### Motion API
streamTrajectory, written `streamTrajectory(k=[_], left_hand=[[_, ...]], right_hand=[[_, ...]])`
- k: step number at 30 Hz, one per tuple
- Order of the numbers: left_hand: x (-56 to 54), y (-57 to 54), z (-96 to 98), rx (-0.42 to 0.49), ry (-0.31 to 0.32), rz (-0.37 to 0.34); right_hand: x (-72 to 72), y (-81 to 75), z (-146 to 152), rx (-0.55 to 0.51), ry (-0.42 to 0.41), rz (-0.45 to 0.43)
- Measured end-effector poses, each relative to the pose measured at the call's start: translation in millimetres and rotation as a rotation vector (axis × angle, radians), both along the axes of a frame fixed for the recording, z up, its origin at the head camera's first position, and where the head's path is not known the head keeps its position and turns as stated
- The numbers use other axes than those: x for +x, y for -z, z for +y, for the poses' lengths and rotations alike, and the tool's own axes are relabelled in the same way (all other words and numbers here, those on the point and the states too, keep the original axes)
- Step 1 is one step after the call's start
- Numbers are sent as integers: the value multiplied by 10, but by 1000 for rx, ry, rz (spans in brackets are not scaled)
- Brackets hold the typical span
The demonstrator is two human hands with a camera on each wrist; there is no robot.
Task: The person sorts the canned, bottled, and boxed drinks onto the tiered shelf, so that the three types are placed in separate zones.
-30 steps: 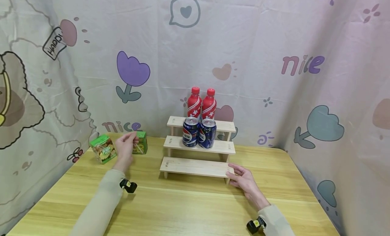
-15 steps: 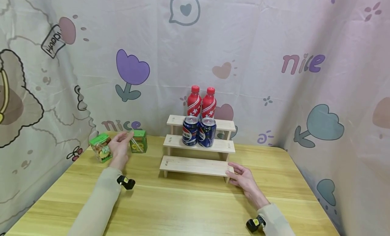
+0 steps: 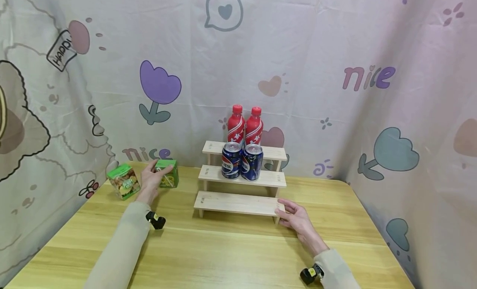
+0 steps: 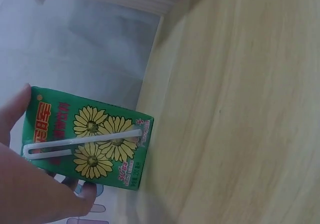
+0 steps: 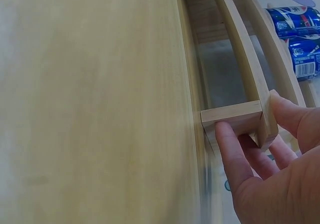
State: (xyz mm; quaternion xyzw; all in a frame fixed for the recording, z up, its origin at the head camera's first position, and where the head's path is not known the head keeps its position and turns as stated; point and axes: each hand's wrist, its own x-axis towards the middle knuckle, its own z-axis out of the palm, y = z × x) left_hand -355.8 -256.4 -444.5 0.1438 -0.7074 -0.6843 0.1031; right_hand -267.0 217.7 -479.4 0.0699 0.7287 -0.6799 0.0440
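My left hand (image 3: 150, 182) grips a green drink carton (image 4: 107, 126) near its top, with fingers and thumb on opposite sides. Yellow flowers and a white bent straw show on the carton's face, and it stands at the back left of the table. A second green carton (image 3: 124, 184) stands just left of that hand. At the right end of a three-tier wooden display stand (image 3: 238, 203), my right hand (image 3: 299, 222) holds the lowest shelf, thumb on top and fingers against the end support (image 5: 232, 116).
Two red bottles (image 3: 236, 129) stand on the stand's top tier. In front of them, two blue cola cans (image 3: 251, 164) stand on the middle tier. A patterned curtain (image 3: 309, 44) hangs behind the wooden table (image 3: 223, 256).
My left hand shifted left off the flowered carton, then came back right and took hold of its upper part. My right hand keeps its place on the stand.
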Motion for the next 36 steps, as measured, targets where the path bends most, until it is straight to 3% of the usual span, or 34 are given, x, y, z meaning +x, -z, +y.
streamTrajectory(k=[14,26,30,36], left_hand=[[17,29,-29,-131,-11,-8],[79,-9,-42,-183,-8,-19],[125,-61,-38,-198,27,-5],[213,-147,-59,-268,128,26]], right_hand=[[8,1,-9,6,9,-3],[8,-2,-3,10,0,-1],[9,-2,-5,14,-6,3],[19,-1,-7,14,-6,8]])
